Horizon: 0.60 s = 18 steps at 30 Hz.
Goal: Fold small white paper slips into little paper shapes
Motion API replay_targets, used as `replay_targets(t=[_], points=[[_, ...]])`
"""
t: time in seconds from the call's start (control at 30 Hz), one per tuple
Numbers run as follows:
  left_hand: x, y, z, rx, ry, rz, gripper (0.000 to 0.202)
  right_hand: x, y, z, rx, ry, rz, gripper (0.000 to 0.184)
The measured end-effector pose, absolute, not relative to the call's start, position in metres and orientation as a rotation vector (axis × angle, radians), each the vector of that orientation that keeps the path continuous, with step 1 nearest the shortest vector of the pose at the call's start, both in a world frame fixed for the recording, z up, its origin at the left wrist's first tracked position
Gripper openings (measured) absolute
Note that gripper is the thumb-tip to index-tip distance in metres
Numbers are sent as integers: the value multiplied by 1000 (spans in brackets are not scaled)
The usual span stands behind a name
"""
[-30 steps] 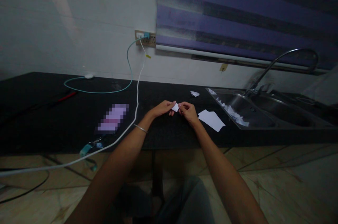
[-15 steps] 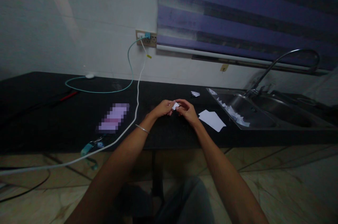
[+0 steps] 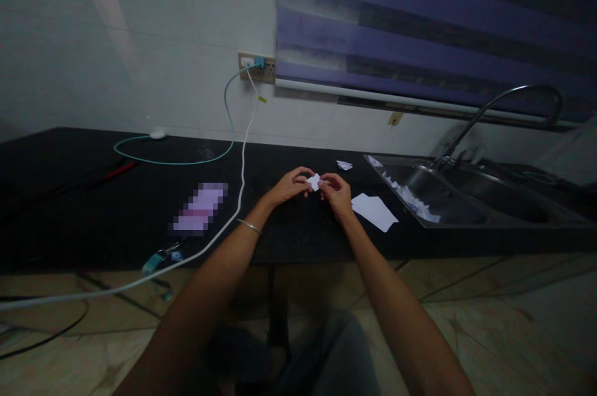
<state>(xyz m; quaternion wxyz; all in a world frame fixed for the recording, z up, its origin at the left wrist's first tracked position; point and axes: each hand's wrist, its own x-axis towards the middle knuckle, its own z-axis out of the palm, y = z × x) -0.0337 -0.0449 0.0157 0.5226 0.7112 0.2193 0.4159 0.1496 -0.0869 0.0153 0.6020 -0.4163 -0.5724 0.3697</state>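
white paper scrap – black counter – purple striped blind – teal cable.

Dim room — white wall, purple blind, black counter (steel sink inset), tiled floor.

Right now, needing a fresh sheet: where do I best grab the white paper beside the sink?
Probably at its near corner: the white paper lies flat on the counter, that corner pointing toward you. Come from the front, lift the corner, then pinch it.

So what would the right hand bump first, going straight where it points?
Probably the left hand: it faces the right hand, both pinching one small paper piece between them.
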Motion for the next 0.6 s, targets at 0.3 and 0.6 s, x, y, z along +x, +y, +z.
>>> replay_targets(t=[0.3, 0.6], points=[[-34, -46, 20, 1635, 630, 1062, 37, 151, -85, 12, -955, -1224, 1038, 39], [-38, -47, 24, 1692, 742, 1095, 44, 149, -89, 17, -919, -1180, 1054, 41]])
